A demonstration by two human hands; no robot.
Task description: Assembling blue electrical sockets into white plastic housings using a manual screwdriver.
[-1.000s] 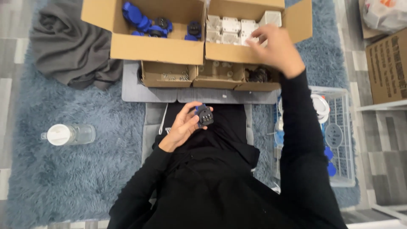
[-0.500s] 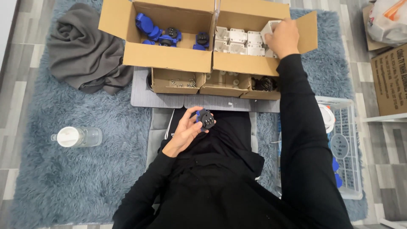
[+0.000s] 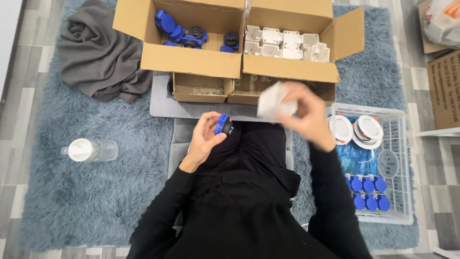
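Hands both loaded: left hand [image 3: 205, 139] cups blue-black socket part [image 3: 224, 125] over lap; right hand [image 3: 306, 115], blurred, grips white housing [image 3: 274, 100] just right of it, slightly farther from body. Housing's long axis unclear. Cardboard boxes [image 3: 191, 60] lie beyond both.

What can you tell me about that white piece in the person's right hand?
The white piece is a small boxy part, apparently plastic and blurred by motion, so fine detail is lost. The right hand grips its right side with the fingers, holding it tilted in the air in front of the cardboard box of similar white housings. It looks like one of them. Nothing but the hand touches it.
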